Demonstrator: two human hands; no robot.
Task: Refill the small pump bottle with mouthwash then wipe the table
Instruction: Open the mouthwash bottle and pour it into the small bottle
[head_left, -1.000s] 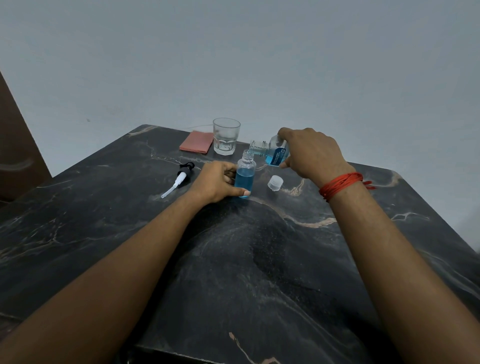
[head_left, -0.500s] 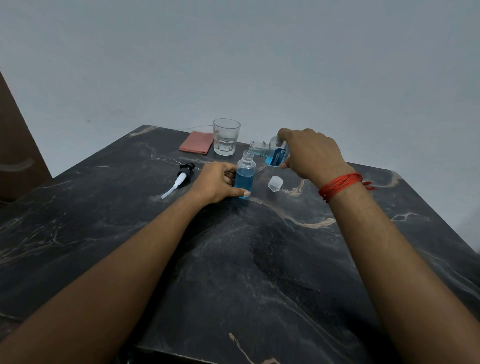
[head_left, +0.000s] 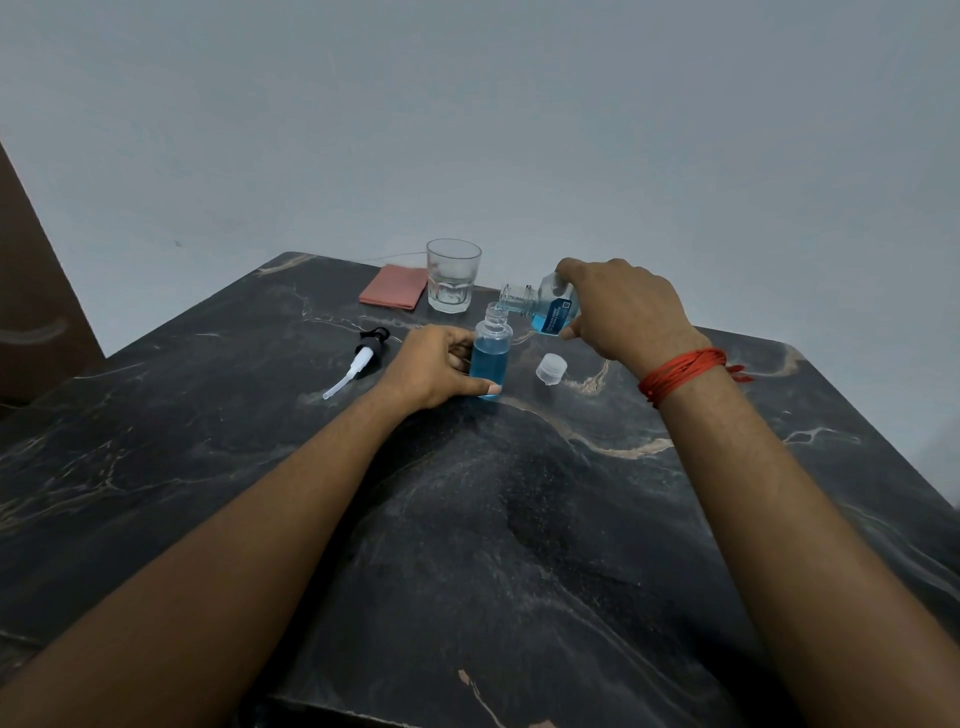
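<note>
A small clear bottle (head_left: 491, 358) stands upright on the dark marble table (head_left: 519, 519), mostly full of blue liquid, its neck uncapped. My left hand (head_left: 434, 371) grips it from the left. My right hand (head_left: 621, 312) holds the mouthwash bottle (head_left: 545, 306) tipped on its side, with its mouth just over the small bottle's neck. The black and white pump head (head_left: 363, 358) lies on the table to the left. A clear cap (head_left: 551, 368) lies to the right of the small bottle. A folded pink cloth (head_left: 392, 292) rests at the table's far edge.
A drinking glass (head_left: 452, 275) stands next to the pink cloth, just behind the small bottle. A grey wall rises behind the table. A brown wooden surface (head_left: 31, 312) shows at the far left.
Almost nothing has moved. Both hands hold the same pose, and the mouthwash bottle stays tipped over the small bottle's neck.
</note>
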